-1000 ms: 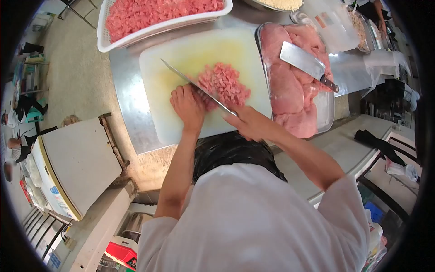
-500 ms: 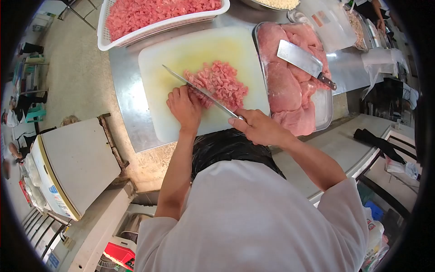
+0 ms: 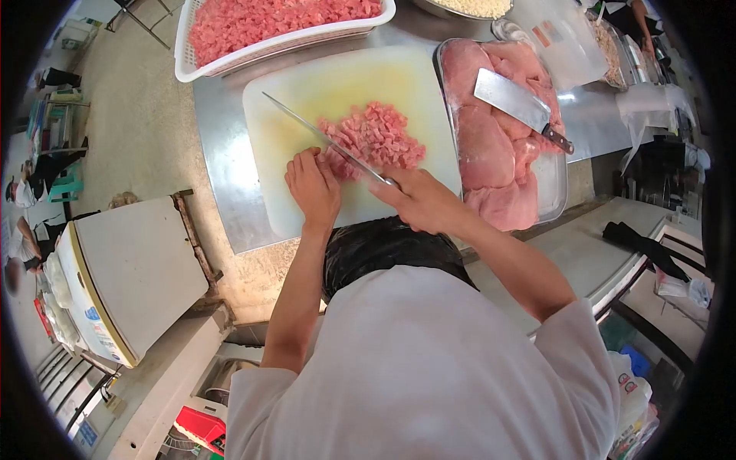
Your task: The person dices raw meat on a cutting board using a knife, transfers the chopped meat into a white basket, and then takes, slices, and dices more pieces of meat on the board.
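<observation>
My right hand [image 3: 420, 201] is closed round the handle of a long knife [image 3: 322, 136]. Its blade slants up and left across the near-left side of a pile of diced raw pink meat [image 3: 383, 138]. The pile lies on a white, yellow-stained cutting board [image 3: 284, 192]. My left hand [image 3: 314, 184] rests on the board just left of the blade, its fingers curled together against the edge of the meat. What lies under those fingertips is mostly hidden.
A tray of large raw meat slabs [image 3: 484, 146] stands right of the board, with a cleaver [image 3: 512, 100] lying on top. A white basket [image 3: 284, 47] of diced meat is at the back left. Behind are a metal bowl [image 3: 452, 11] and a clear plastic container [image 3: 563, 46].
The knife has shifted up and left along its slant, and my right hand has moved left with it. My left hand stays almost where it was. The view has shifted slightly.
</observation>
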The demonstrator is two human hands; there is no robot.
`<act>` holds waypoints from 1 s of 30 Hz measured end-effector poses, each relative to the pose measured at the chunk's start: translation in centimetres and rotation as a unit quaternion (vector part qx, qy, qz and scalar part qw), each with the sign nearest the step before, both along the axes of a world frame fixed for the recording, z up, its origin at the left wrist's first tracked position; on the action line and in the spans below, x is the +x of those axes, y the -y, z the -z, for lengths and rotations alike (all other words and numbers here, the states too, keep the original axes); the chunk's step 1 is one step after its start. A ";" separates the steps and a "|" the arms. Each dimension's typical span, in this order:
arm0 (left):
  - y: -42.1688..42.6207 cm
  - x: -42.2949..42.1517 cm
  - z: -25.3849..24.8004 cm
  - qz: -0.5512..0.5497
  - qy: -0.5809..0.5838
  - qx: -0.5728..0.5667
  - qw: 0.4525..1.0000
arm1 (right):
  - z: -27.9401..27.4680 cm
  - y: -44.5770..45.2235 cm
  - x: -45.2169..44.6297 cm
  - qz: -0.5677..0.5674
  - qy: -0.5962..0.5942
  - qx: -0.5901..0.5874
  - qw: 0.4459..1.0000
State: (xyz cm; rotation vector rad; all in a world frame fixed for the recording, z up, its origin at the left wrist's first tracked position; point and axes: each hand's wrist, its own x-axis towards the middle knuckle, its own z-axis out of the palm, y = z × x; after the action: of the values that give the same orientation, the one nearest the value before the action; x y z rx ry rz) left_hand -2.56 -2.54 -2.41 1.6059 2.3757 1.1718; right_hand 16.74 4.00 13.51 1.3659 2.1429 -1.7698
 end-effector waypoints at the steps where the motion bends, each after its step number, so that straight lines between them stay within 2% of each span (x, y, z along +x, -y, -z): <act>1: 0.0 0.2 -0.4 -0.007 0.003 -0.014 1.000 | -0.4 0.6 0.8 -0.005 0.006 0.001 1.000; 3: 0.0 0.8 -0.9 -0.019 -0.003 -0.037 0.999 | -1.3 1.1 1.7 -0.017 0.048 -0.037 0.998; 6: -0.2 1.8 -1.0 -0.030 -0.028 -0.055 0.998 | 2.4 2.3 2.6 -0.027 0.011 0.037 0.999; 9: -0.5 1.6 -0.6 -0.035 -0.041 -0.064 0.997 | 4.1 2.0 1.9 -0.034 -0.035 0.043 0.998; 12: 0.1 1.8 -0.5 -0.017 -0.036 -0.086 0.996 | 6.6 1.1 -1.7 0.007 -0.082 0.094 0.992; 15: 0.4 1.4 -0.6 0.001 -0.022 -0.075 0.997 | 2.6 -1.2 -4.1 -0.022 0.066 -0.086 0.994; 18: 0.8 0.5 -0.5 0.012 0.004 -0.036 0.999 | 3.1 -0.8 -2.7 -0.014 0.034 -0.007 0.999; 20: 1.5 -0.3 -0.3 0.008 0.050 0.005 0.999 | 1.4 0.0 -1.0 -0.006 -0.003 0.019 1.000; 23: 1.4 -0.2 -1.1 -0.008 0.074 -0.008 0.997 | -0.4 1.0 1.4 -0.027 0.005 0.007 1.000; 27: 1.1 0.5 -1.4 -0.003 0.006 -0.072 0.997 | 0.8 2.0 2.4 -0.028 0.030 0.001 0.999; 30: 0.9 1.1 -0.9 -0.012 -0.031 -0.077 0.996 | 3.4 1.8 1.7 -0.039 -0.019 0.052 0.998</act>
State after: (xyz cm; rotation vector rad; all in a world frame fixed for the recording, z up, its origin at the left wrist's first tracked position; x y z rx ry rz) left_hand -1.50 -3.47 -1.54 1.5904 2.4609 0.9289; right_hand 18.42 2.17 10.06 1.2613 2.3044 -1.6924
